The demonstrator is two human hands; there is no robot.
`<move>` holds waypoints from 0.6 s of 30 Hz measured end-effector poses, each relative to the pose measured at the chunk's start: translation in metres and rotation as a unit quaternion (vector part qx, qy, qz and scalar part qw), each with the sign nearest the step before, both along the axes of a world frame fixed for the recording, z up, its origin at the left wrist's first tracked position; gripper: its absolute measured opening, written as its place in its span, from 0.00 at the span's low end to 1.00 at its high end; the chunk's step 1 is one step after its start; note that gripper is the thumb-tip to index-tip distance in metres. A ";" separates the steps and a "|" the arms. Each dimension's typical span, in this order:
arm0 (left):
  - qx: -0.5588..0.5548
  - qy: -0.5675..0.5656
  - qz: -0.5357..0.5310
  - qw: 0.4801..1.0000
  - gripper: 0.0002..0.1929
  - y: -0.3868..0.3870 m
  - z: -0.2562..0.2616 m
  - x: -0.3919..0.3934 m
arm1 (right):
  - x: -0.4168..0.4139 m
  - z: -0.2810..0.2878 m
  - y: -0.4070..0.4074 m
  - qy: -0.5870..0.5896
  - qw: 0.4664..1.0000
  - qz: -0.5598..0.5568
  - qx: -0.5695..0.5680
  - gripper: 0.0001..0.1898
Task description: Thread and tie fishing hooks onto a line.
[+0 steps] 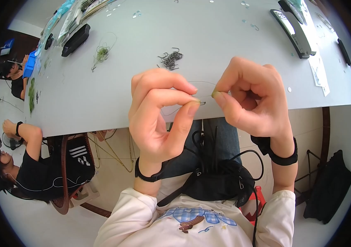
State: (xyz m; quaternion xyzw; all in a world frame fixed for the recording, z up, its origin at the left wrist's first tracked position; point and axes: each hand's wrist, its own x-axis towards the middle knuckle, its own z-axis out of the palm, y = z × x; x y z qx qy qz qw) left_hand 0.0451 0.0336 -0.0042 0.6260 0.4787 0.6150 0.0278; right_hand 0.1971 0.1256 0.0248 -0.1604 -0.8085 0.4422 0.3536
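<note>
My left hand [158,114] pinches a small dark metal hook [203,103] between thumb and forefinger; only its end shows past the fingertips. A thin line [202,81] loops between my two hands above the table's near edge. My right hand [252,102] has thumb and forefinger closed on that line, its other fingers curled in. Just beyond my left hand lies a pile of dark fish hooks [171,59] on the grey table [144,40]. How the line meets the held hook is hidden by my fingers.
A green line tangle [102,54] and a black case [76,40] lie to the left. At the right is a large stapler [291,31]. Small pale discs [136,14] are scattered about. Two people sit at the left, one close by [39,173]. Black cables [215,148] cross my lap.
</note>
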 end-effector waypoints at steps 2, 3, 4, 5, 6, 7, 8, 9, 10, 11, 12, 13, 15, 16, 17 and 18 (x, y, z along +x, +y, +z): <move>-0.007 -0.012 0.001 1.000 0.05 -0.002 0.000 0.001 | 0.000 0.000 0.000 0.001 1.000 0.001 0.008 0.03; -0.014 -0.025 0.001 1.000 0.05 -0.003 0.000 0.002 | 0.000 -0.001 0.000 0.003 1.000 0.004 0.008 0.03; -0.014 -0.025 0.001 1.000 0.05 -0.003 0.000 0.002 | 0.000 -0.001 0.000 0.004 1.000 0.007 0.009 0.03; -0.020 -0.031 0.002 0.999 0.06 -0.004 0.000 0.002 | 0.000 -0.001 0.001 0.004 1.000 0.007 0.008 0.03; -0.025 -0.037 0.003 0.999 0.06 -0.005 0.001 0.003 | 0.000 -0.001 0.001 0.005 1.000 0.011 0.011 0.03; -0.025 -0.037 0.003 0.999 0.06 -0.005 0.001 0.003 | 0.000 -0.001 0.001 0.007 1.000 0.014 0.013 0.02; -0.028 -0.043 -0.001 0.999 0.06 -0.005 0.001 0.003 | 0.000 -0.001 0.001 0.006 1.000 0.014 0.014 0.02; -0.031 -0.049 -0.005 0.998 0.06 -0.005 0.001 0.003 | 0.000 -0.001 0.001 0.006 1.000 0.016 0.014 0.02; -0.030 -0.049 -0.005 0.998 0.06 -0.005 0.002 0.003 | 0.001 -0.002 0.002 0.007 1.000 0.018 0.015 0.02; -0.036 -0.062 -0.010 0.997 0.06 -0.005 0.002 0.004 | 0.001 -0.002 0.001 0.006 1.000 0.017 0.015 0.02; -0.042 -0.076 -0.014 0.996 0.06 -0.006 0.002 0.004 | 0.000 -0.002 0.001 0.000 1.000 0.018 0.009 0.02; -0.042 -0.075 -0.014 0.996 0.06 -0.006 0.002 0.004 | 0.000 -0.002 0.001 -0.006 1.000 0.018 0.003 0.03; -0.048 -0.090 -0.016 0.995 0.05 -0.007 0.003 0.004 | -0.002 -0.003 0.001 -0.013 1.000 0.021 0.002 0.03; -0.048 -0.090 -0.015 0.995 0.05 -0.007 0.003 0.003 | -0.002 -0.003 0.001 -0.020 1.000 0.023 0.001 0.03; -0.046 -0.080 -0.013 0.996 0.05 -0.007 0.004 0.002 | -0.002 -0.002 0.000 -0.020 1.000 0.023 0.001 0.03; -0.043 -0.070 -0.012 0.997 0.04 -0.006 0.004 0.002 | -0.001 0.000 -0.001 -0.032 0.999 0.019 -0.014 0.03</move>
